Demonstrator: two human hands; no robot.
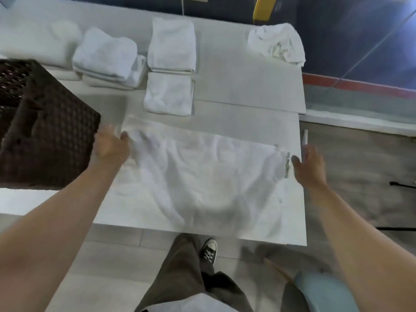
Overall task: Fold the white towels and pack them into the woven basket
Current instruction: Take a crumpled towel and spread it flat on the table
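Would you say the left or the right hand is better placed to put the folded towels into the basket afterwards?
Left, probably. The left hand is right beside the woven basket, while the right hand is at the far end of the spread towel.

The towel spread at the centre is white, with a faint grey tag at its 3 o'clock edge. The folded towels toward 12 o'clock are white too, as is the crumpled one at 1 o'clock. The table is pale grey-white. The basket at 9 o'clock is dark brown with an open woven lattice. The floor is grey wood-grain. At 6 o'clock the trousers are olive-brown and the sneaker black with white laces. A yellow panel stands at 1 o'clock, a red stripe at 2 o'clock.
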